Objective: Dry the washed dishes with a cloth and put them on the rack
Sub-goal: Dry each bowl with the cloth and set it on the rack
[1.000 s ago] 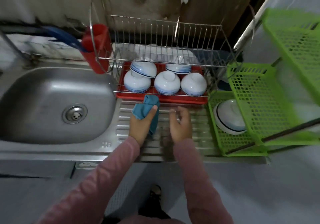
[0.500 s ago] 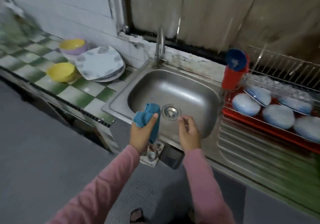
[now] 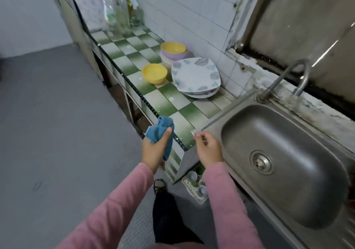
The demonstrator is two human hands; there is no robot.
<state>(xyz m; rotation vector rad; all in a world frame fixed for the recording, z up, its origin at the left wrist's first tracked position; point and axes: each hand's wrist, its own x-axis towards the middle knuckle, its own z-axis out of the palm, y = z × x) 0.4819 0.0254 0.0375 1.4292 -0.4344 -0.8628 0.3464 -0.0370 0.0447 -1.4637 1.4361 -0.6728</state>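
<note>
Cloth [image 3: 159, 129], blue and bunched, gripped in the left hand [image 3: 153, 149] off the surface's [image 3: 165, 98] front edge.
Right hand [image 3: 208, 148] hangs loosely curled, empty, by the sink's [image 3: 211, 122] corner; stacked plates [image 3: 194, 75] sit at the back edge, a yellow bowl [image 3: 154, 73] just beside.

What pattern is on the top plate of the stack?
White with grey-blue leaf prints near its rim, on the top plate; the head view shows it.

Stainless steel sink basin [image 3: 247, 125], right of view; round metal drain strainer [image 3: 261, 162] in its floor. Curved metal tap [image 3: 276, 82] at the back rim. Green-and-white checkered tile counter [image 3: 188, 112] adjoins the sink on the left. Clear bottles [image 3: 117, 14] at the counter's far end, blurred, possibly plastic. Grey floor [image 3: 57, 133]. Small white tray with cups [image 3: 196, 185] below the counter edge.
</note>
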